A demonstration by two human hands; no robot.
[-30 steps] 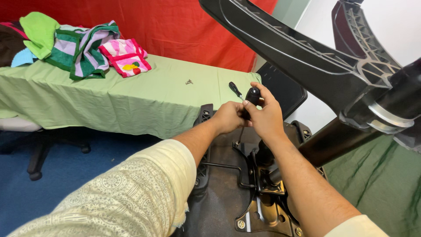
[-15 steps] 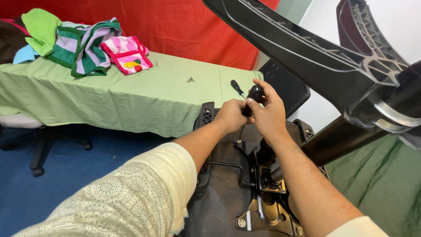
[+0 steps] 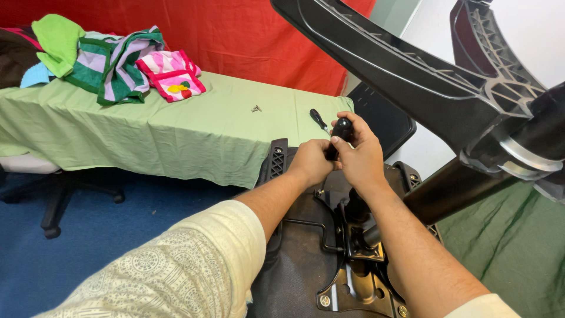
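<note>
Both hands met above the upturned chair mechanism (image 3: 353, 259). The right hand (image 3: 362, 156) kept a closed grip around a black knob handle (image 3: 343, 129), and the left hand (image 3: 312, 160) closed on its lower part. Another screwdriver (image 3: 319, 120) lay on the green tabletop (image 3: 176, 129).

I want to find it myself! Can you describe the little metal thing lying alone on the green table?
Look at the long table covered in pale green cloth before the red curtain. Go right from the pile of striped and pink clothes toward the black-handled screwdriver near the table's end. Between them lies a tiny silvery metal screw-like piece, the only shiny speck on bare cloth.
</note>
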